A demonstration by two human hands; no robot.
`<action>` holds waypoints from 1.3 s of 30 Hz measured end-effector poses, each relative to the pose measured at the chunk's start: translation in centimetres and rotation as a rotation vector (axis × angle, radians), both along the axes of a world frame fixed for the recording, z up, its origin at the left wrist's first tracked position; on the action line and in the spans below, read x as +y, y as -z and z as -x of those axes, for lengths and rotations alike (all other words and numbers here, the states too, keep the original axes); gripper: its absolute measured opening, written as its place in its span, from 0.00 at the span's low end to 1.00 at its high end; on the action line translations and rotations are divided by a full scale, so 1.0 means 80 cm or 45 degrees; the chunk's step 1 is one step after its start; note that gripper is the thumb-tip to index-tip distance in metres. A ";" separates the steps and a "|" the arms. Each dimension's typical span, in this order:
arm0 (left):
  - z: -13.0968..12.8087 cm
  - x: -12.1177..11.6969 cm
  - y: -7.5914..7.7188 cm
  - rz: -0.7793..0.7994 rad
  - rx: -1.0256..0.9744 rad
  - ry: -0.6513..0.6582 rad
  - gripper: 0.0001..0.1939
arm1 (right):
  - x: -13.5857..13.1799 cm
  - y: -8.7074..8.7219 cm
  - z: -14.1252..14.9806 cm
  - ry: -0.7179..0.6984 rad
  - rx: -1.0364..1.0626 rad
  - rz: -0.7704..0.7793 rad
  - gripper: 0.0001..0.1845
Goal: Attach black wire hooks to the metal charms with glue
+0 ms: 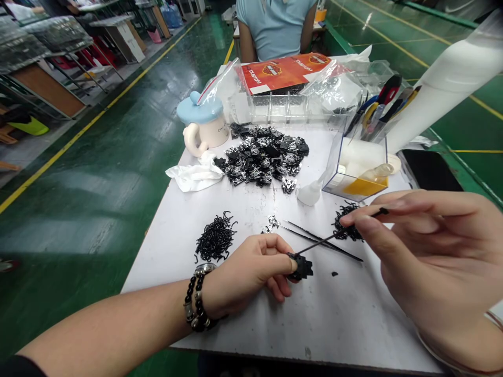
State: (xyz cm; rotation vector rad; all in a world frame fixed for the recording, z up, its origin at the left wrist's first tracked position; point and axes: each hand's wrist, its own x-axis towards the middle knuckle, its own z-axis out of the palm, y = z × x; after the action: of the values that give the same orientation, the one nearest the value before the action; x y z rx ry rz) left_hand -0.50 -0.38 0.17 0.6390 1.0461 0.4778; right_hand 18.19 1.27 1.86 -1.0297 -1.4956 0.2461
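My left hand (261, 264) pinches a small black part with a notched edge (303, 268) low over the table. A thin dark rod-like tool (320, 242) is gripped between thumb and fingers of my right hand (424, 246). Its tip meets the top of the black part; whether it enters the part I cannot tell. Behind my hands lies a pair of black tweezers (341, 251). Small silver metal pieces (271, 224) sit just beyond my left hand. To the left is a heap of small curved black pieces (215, 236), and a similar heap (346, 217) lies partly behind my right hand.
A large pile of black-and-silver parts (267, 154) covers the table's middle. Around it stand a lidded mug (208, 128), crumpled tissue (194, 174), a small white squeeze bottle (309, 193), a clear tool box (357, 167) and a phone (432, 170). A person (275, 26) sits opposite.
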 end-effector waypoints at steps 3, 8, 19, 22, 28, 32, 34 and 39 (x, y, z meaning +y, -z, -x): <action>0.000 0.000 0.000 -0.012 0.015 -0.002 0.06 | 0.000 0.000 0.001 -0.001 -0.007 -0.028 0.16; -0.001 -0.001 0.000 -0.017 0.012 0.005 0.06 | -0.001 0.000 0.001 -0.037 -0.020 -0.030 0.16; 0.000 0.000 0.001 -0.011 0.001 0.017 0.06 | -0.006 -0.001 0.000 -0.059 0.073 0.071 0.14; 0.000 -0.001 0.001 -0.012 0.004 0.013 0.06 | -0.006 -0.002 0.000 -0.046 0.025 0.045 0.14; 0.000 0.000 -0.002 0.012 0.017 0.009 0.07 | -0.009 -0.008 -0.001 -0.069 0.134 0.167 0.13; 0.000 0.002 -0.004 0.011 0.028 0.030 0.08 | -0.012 -0.006 -0.002 -0.198 0.030 0.102 0.12; 0.000 0.001 -0.004 0.003 0.033 0.029 0.08 | -0.011 -0.006 -0.002 -0.215 0.029 0.079 0.14; -0.001 0.000 -0.003 -0.004 0.039 0.008 0.07 | -0.007 -0.014 -0.004 -0.120 0.104 0.102 0.15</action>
State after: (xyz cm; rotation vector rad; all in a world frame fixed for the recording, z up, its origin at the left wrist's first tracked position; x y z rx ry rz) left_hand -0.46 -0.41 0.39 0.6543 1.0722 0.4655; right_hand 18.53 0.71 2.95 -1.0018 -1.4719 0.4134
